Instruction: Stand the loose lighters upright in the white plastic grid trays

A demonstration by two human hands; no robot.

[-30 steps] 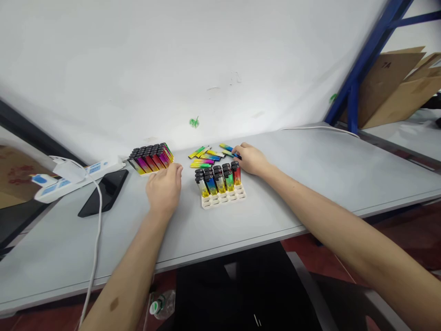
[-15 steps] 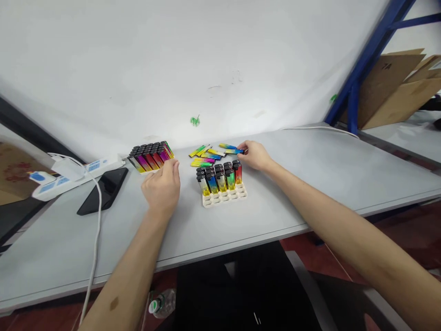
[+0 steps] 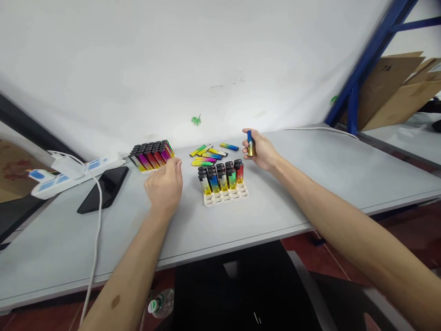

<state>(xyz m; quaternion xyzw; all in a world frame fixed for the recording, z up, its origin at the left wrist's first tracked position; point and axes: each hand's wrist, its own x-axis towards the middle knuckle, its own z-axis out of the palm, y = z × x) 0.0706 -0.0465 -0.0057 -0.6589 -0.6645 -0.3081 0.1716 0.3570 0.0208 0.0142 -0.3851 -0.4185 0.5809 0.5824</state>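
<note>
My right hand (image 3: 262, 151) holds a blue-and-gold lighter (image 3: 251, 145) upright above the table, its fingers closed round it. Below and to its left stands a white rack (image 3: 227, 197); lighters (image 3: 222, 178) with black tops fill its back rows, while front slots are bare. Loose lighters (image 3: 210, 155) in yellow, green, blue and pink lie in a pile behind the rack, with one blue lighter (image 3: 229, 146) apart at the right. My left hand (image 3: 163, 186) rests on the table as a loose fist, beside a packed block of upright lighters (image 3: 151, 156). No object shows in it.
At the left are a black phone (image 3: 103, 189), a white power strip (image 3: 77, 177) and a cable (image 3: 98, 220) running over the table's front edge. Behind the table (image 3: 330, 170) rises a white wall. Cardboard boxes (image 3: 396, 92) stand past a blue frame (image 3: 365, 64) at the right.
My right hand has lifted the blue-and-gold lighter off the pile and turned it upright, moving slightly right. My left hand stays in nearly the same place.
</note>
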